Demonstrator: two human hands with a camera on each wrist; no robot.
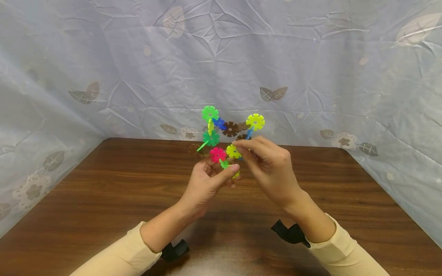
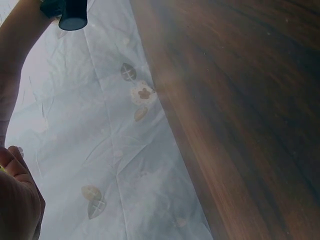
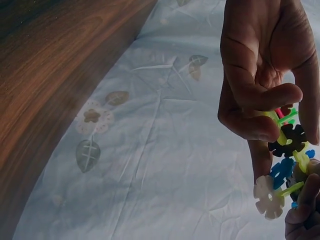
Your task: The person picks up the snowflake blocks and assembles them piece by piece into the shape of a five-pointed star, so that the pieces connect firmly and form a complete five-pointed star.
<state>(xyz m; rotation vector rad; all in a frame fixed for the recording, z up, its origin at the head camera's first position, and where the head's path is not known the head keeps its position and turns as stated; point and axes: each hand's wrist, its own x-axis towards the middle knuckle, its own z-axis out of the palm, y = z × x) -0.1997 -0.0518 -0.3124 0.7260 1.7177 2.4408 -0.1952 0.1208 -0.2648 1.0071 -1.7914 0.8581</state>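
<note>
Several notched plastic snowflake discs are slotted together into an open, loop-like shape in the head view. Green [image 1: 210, 114], brown [image 1: 230, 129] and pink discs [image 1: 218, 155] are among them, and a yellow disc [image 1: 255, 122] stands at the far right corner. My left hand [image 1: 207, 184] grips the near end from below, thumb across a small green disc [image 1: 224, 164]. My right hand [image 1: 267, 166] pinches a yellow disc [image 1: 233, 151] beside the pink one, covering part of it. In the right wrist view, a whitish disc [image 3: 269, 197] and a blue disc [image 3: 282, 171] hang below that hand.
Both hands are above a dark brown wooden table [image 1: 114, 184]. A pale curtain [image 1: 221, 69] with leaf and flower prints surrounds its back and sides. Black straps [image 1: 291, 233] show at both wrists beside cream sleeves [image 1: 345, 249].
</note>
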